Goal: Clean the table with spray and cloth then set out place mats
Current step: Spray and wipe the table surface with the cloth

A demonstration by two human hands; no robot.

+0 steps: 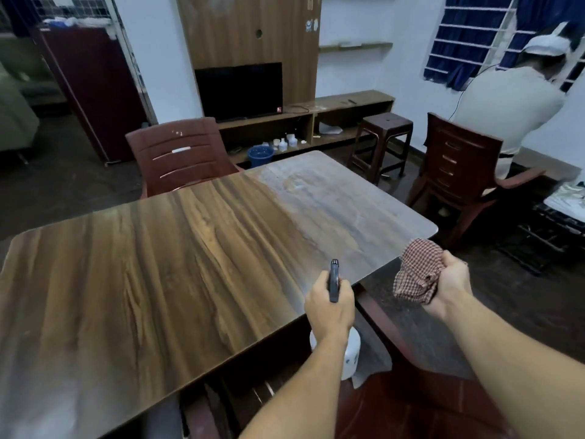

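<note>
1. I see the spray bottle [354, 351] gripped in my left hand [329, 308], fingers curled round its neck. The black nozzle sticks up above the knuckles and points out across the table [158, 264]. The white body hangs below the wrist, just off the near edge.
2. The red-and-white checked cloth [418, 270] is bunched in my right hand [452, 280], which is closed tight on it. It is held in the air just past the table's near right corner and does not touch the top.
3. My two hands are apart, left at the table edge, right beside it.
4. The wood-grain top is glossy on the left and middle. The far right end looks paler and hazy, with faint smears.
5. A brown plastic chair [180, 153] stands at the far side and another [456, 163] at the right end. A stool [384, 134] and a blue bucket [260, 155] sit beyond, near the low unit with the dark screen [239, 90].
6. A person [506, 103] in a light shirt and cap stands with their back to me by the window.
</note>
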